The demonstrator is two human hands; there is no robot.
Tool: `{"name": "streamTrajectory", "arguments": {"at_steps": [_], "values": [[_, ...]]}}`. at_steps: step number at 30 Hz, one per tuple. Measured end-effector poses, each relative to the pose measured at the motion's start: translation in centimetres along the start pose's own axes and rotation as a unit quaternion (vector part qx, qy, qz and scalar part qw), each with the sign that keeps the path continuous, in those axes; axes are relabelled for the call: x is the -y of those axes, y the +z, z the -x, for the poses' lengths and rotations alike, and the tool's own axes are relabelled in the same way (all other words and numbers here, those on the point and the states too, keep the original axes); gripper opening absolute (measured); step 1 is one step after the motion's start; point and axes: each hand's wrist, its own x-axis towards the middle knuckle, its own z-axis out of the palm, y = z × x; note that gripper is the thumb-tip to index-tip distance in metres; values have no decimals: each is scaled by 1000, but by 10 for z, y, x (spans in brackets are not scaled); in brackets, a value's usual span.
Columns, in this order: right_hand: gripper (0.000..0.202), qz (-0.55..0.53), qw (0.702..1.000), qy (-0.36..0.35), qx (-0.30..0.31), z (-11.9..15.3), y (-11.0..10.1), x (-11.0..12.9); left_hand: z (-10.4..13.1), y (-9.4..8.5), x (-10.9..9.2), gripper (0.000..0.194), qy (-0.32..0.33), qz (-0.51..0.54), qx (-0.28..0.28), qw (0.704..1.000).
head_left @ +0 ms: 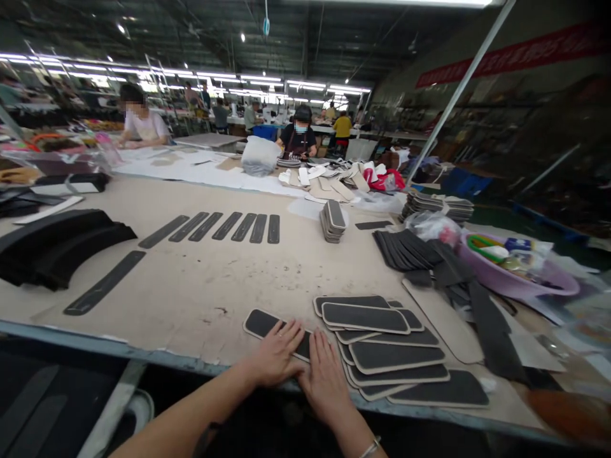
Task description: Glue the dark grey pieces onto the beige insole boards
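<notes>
My left hand (281, 351) lies flat on a dark rounded-end panel with a pale border (260, 322), near the table's front edge. Beside it, my right hand (325, 374) rests with fingers stretched out over the panel's right end, which it partly hides. The two hands touch or nearly touch at the thumbs. Just to the right, a loose pile of similar pale-edged dark panels (396, 353) overlaps in a fan. Farther off on the table, several narrow dark strips (226, 226) lie in a row, with one longer strip (105, 283) nearer on the left.
Curved black pieces (57, 245) are stacked at left. A small stack of panels (333, 222) stands mid-table. At right are black strips (405, 251) and a purple basin (520, 280) of items. Across the table, a masked co-worker (298, 137) sits behind a heap of cut pieces (334, 178).
</notes>
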Motion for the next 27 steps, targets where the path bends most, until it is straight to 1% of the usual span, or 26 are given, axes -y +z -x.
{"name": "streamTrajectory", "arguments": {"at_steps": [2,5,7,9,12,15,18,20,22,24,25,27], "values": [[79,-4,1000,5,1,0,-3,2,11,-10,27,69,-33,-27,2,999],[80,-11,1000,16,9,1,-6,3,23,-25,61,65,-85,-58,4,995],[79,-24,1000,12,9,0,-7,3,26,-32,76,63,-112,-76,5,991],[77,-43,999,6,7,0,-9,2,27,-35,84,60,-122,-92,0,988],[67,-77,997,23,-3,-2,-14,2,26,-34,88,57,-116,-111,-21,987],[55,-108,990,78,-52,-7,-27,2,25,-28,95,56,-110,-124,-40,985],[60,-115,981,120,-100,-14,-46,4,21,-22,108,54,-101,-131,-57,985],[68,-120,977,145,-100,-19,-57,6,17,-19,118,54,-99,-130,-67,984],[73,-140,972,168,-86,-25,-63,7,15,-17,128,53,-99,-131,-76,984],[75,-182,965,170,-81,-30,-65,6,14,-15,139,49,-97,-133,-91,982],[71,-209,960,163,-87,-33,-66,4,13,-14,146,45,-93,-130,-97,982],[56,-262,947,146,-118,-38,-68,-3,10,-10,160,36,-72,-113,-94,987]]}}
